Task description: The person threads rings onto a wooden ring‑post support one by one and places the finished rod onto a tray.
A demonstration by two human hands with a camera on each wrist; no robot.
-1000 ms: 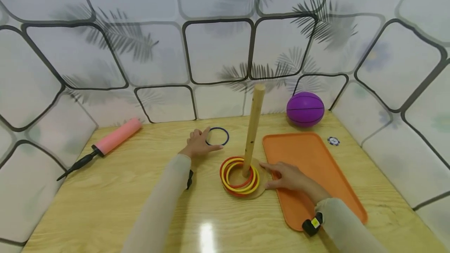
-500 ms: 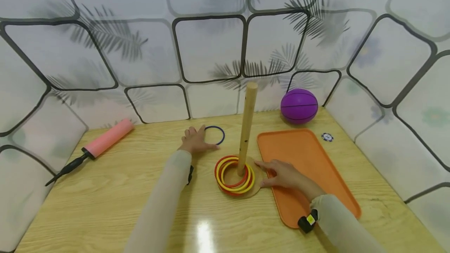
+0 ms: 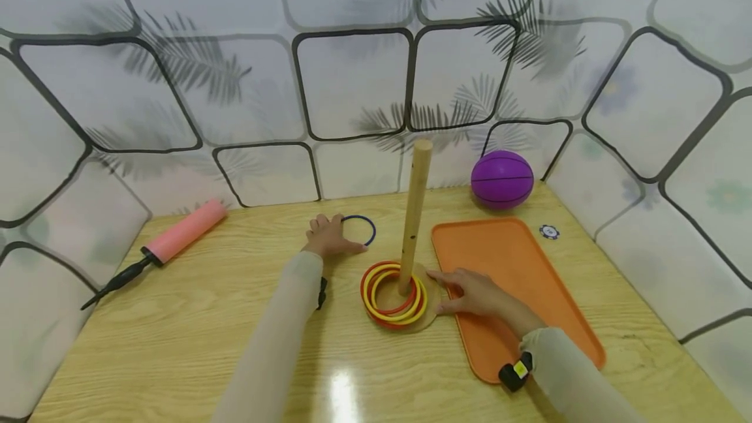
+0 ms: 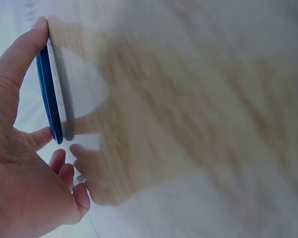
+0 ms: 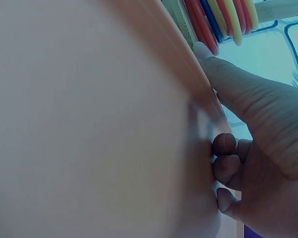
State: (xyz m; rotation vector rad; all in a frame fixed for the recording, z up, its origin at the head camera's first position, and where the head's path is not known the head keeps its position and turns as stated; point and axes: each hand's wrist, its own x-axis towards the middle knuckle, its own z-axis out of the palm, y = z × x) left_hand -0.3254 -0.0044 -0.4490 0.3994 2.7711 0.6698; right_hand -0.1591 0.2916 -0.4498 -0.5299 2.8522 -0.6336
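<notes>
My left hand point(image 3: 328, 236) spans a thin blue ring point(image 3: 374, 230) on the table, thumb and index finger against its edge. In the left wrist view the blue ring point(image 4: 49, 94) shows edge-on between those fingertips, low over the tabletop; the other fingers curl beside it. A wooden ring-toss stand point(image 3: 414, 220) rises in the middle, its peg upright from a round base. Stacked red and yellow rings point(image 3: 371, 309) encircle the peg; the right wrist view also shows a blue one point(image 5: 213, 20) in the stack. My right hand point(image 3: 476, 294) grips the base's right edge between thumb and index finger.
An orange tray point(image 3: 511, 250) lies right of the stand, under my right forearm. Behind it sits a purple ball point(image 3: 502, 179), with a poker chip point(image 3: 549, 232) nearby. A pink hand pump point(image 3: 187, 232) lies at the left. Patterned cloth point(image 3: 352, 83) walls the back and sides.
The head view has swung slightly, shifting the whole scene leftward. My left thumb has slid a little nearer along the blue ring, while my right hand stays at the stand's base.
</notes>
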